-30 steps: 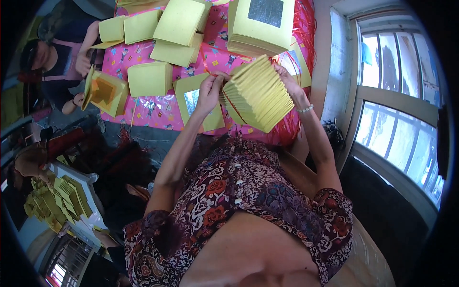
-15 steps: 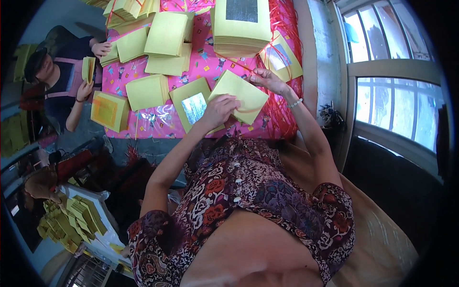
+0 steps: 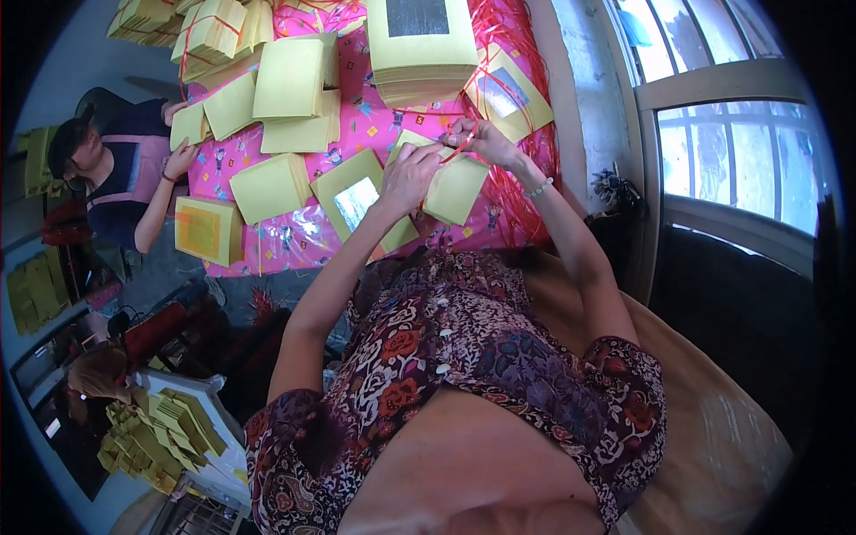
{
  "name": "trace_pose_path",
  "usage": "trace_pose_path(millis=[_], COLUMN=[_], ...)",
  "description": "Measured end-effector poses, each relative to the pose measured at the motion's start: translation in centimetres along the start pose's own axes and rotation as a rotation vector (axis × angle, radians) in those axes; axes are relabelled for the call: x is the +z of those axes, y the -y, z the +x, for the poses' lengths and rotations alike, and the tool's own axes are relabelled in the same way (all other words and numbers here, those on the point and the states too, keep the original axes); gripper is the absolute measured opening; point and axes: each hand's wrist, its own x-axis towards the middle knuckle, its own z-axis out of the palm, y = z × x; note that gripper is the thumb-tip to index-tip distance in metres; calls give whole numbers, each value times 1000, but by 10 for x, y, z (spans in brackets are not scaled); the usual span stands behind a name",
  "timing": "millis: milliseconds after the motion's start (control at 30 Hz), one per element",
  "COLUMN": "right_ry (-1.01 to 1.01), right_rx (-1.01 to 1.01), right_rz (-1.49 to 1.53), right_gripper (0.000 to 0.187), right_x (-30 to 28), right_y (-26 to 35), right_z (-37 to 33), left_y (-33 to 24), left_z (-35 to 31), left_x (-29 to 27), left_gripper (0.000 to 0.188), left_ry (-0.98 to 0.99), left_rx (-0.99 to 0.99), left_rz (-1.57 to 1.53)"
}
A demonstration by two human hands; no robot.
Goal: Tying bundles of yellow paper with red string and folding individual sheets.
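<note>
Red ribbon [image 3: 458,150], pinched by the right hand [image 3: 486,143], remains seemingly unfastened at the near-side yellow packet [image 3: 457,193] under the left hand [image 3: 412,176], whose grip I cannot tell; far-left bundles [image 3: 214,40] are bound, middle stacks [image 3: 290,78] unbound.

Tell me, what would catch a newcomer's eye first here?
Probably the bright pink patterned tablecloth across the upper middle, strewn with yellow paper stacks. At its near edge, the right hand pinches a red strip while the left hand is on a yellow bundle. Beyond them rises a tall yellow stack with a dark square on top.
</note>
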Motion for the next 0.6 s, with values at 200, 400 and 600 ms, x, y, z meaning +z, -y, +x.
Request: trace_pose_path(millis=[200, 400, 600], right_ry=[-142, -161, -280], right_rx=[-123, -154, -289], right_rz=[-28, -145, -496], right_gripper=[8, 12, 13], right_x=[14, 17, 39], right_y=[23, 32, 58], right_z=[-8, -17, -23], left_y=[1, -1, -6], left_z=[0, 0, 14], left_x=[-2, -7, -18], left_gripper=[16, 17, 17], left_ry=[-56, -69, -87], left_rx=[-66, -142, -143], left_rz=[-76, -210, -361])
